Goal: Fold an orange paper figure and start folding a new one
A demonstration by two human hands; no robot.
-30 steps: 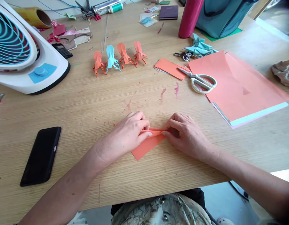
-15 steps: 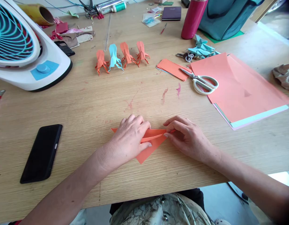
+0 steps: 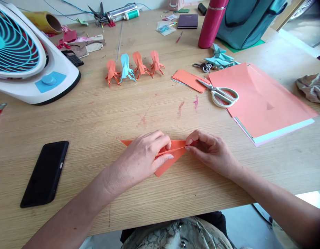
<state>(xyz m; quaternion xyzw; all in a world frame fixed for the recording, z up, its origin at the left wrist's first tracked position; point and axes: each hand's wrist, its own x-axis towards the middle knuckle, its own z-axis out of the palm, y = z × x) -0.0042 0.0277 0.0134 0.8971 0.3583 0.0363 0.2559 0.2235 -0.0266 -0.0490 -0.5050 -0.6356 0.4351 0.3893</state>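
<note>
A folded orange paper triangle point(image 3: 175, 152) lies on the wooden table point(image 3: 97, 117) near its front edge. My left hand point(image 3: 144, 157) rests on the paper's middle, thumb and fingers closed on a raised flap. My right hand point(image 3: 211, 152) pinches the paper's right tip between thumb and forefinger. The paper's left corner pokes out beyond my left hand.
Several folded paper figures point(image 3: 135, 67), orange and one blue, stand in a row further back. White-handled scissors point(image 3: 222, 95) lie on orange sheets point(image 3: 261, 100) at right. A black phone point(image 3: 45, 171) lies left; a white fan point(image 3: 27, 58) stands far left. A pink bottle point(image 3: 211, 22) and teal bag stand behind.
The paper's upper flap has been lifted and opened wider. My right hand has shifted slightly right, pulling the tip. The left corner now shows more.
</note>
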